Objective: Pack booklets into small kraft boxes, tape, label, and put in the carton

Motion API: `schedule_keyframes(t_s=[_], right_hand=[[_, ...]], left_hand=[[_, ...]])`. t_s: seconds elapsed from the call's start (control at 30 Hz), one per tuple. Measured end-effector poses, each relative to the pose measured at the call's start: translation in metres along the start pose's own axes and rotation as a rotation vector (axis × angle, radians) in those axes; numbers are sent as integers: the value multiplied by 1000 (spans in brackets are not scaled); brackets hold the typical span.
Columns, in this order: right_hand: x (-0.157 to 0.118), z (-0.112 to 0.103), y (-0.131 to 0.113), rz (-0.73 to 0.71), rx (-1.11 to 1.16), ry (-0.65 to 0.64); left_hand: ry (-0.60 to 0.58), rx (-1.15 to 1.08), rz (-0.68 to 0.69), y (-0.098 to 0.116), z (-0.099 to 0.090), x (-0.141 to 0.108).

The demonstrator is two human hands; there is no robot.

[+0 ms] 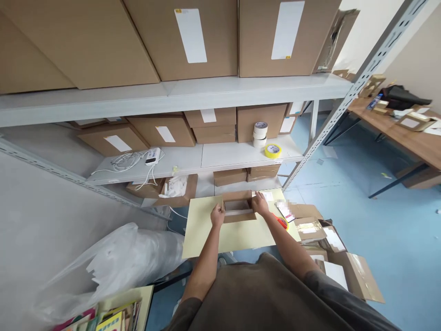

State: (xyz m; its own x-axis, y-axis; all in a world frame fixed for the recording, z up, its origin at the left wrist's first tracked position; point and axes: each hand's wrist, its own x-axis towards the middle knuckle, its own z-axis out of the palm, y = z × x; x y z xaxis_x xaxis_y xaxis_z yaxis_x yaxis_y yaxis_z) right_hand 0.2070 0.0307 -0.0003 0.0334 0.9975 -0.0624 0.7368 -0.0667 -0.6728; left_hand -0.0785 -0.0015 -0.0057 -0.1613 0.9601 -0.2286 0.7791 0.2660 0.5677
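Note:
An open cardboard box [239, 218] stands on the pale yellow table [203, 234], its flaps spread and a light interior showing. My left hand [217, 215] is closed on the box's left flap. At the opposite end, my right hand [260, 203] holds the right side of the box, fingers bent over its edge. Beside my right forearm lie red-orange scissors [279, 222] and a phone-like item [285, 210]. A white paper [267, 196] rests at the table's back right.
A metal shelf [220, 155] in front carries cartons, a power strip [153, 156], white tape rolls [260, 131] and yellow tape [272, 151]. Opened cartons [358, 271] lie at right; a plastic bag [138, 253] bulges at left. Books [113, 322] sit lower left.

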Motion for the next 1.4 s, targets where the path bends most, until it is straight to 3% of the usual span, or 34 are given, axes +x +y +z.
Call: schedule_keyframes(t_s=[0.07, 0.17, 0.27, 0.4, 0.6, 0.8, 0.9, 1.0, 1.17, 1.23, 1.4], right_hand=[[-20, -2, 18, 97, 50, 54], [-46, -3, 34, 202, 125, 27], [-60, -2, 36, 281, 158, -15], [-58, 2, 23, 301, 183, -105], [-49, 17, -13, 145, 255, -315], [-54, 43, -27, 65, 26, -375], [-58, 54, -27, 116, -59, -331], [-58, 61, -30, 135, -74, -243], [-47, 65, -42, 316, -135, -158], [-42, 65, -46, 362, -175, -160], [-35, 64, -53, 368, -253, -150]], left_hand=[[-92, 10, 100, 2, 3, -1], [-315, 173, 243, 2, 4, -4], [-402, 357, 313, 1, 3, -5], [-388, 473, 383, 3, -4, 1], [-436, 510, 420, -5, -29, 9], [-431, 420, 447, -24, -40, 11], [-384, 306, 443, -34, -39, 14], [-302, 202, 319, -38, -34, 19], [-104, 183, 171, -28, -24, 35], [-76, 243, 193, -23, -25, 45], [-238, 345, 463, -11, -37, 66]])
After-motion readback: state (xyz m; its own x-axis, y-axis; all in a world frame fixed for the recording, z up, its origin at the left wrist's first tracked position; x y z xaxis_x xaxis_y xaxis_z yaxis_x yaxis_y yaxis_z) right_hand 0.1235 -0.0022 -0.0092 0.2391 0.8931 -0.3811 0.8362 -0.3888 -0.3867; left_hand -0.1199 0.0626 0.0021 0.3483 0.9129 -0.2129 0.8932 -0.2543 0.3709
